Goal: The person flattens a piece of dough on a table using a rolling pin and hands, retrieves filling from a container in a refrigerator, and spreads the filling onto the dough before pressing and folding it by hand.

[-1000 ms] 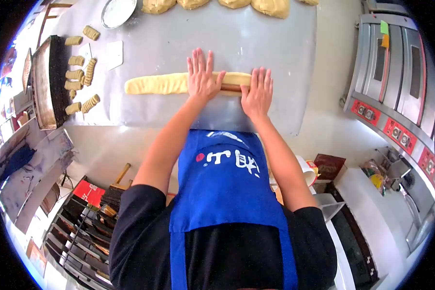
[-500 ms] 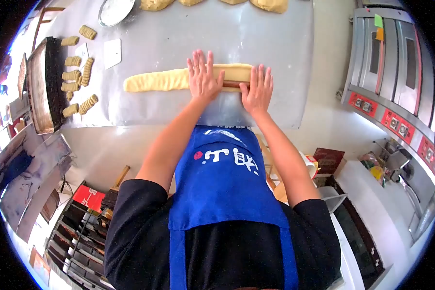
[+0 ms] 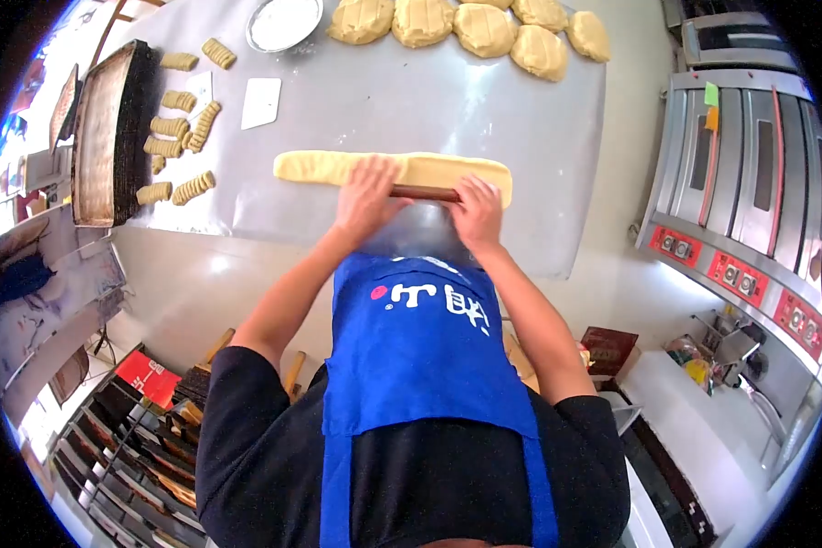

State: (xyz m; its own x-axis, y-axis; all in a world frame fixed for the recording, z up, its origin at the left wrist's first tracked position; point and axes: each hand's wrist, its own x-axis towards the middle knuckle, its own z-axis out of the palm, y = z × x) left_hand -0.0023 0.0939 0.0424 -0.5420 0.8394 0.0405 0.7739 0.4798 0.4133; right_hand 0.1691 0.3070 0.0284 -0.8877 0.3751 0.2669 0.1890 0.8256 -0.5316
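A long flat strip of pale yellow dough [image 3: 438, 168] lies across the metal table [image 3: 374, 110]. Along its near edge is a brown rolling pin [image 3: 425, 193], gripped at both ends. My left hand [image 3: 368, 194] has its fingers curled over the pin's left end, with the fingertips by the dough. At the other end my right hand [image 3: 477, 208] is wrapped round the pin, close to the dough's right end. The pin's ends are hidden under my hands.
Several ridged dough pieces [image 3: 163, 146] lie at the left beside a dark tray [image 3: 110, 137]. A white scraper [image 3: 261, 102] and a bowl of white powder [image 3: 284, 22] are further back. Several large dough lumps [image 3: 424, 22] line the far side. Ovens [image 3: 740, 155] stand at the right.
My hands have gone from flat with spread fingers to curled round the pin, now nearer my body at the dough's near edge. The view has shifted, showing more dough lumps at the back.
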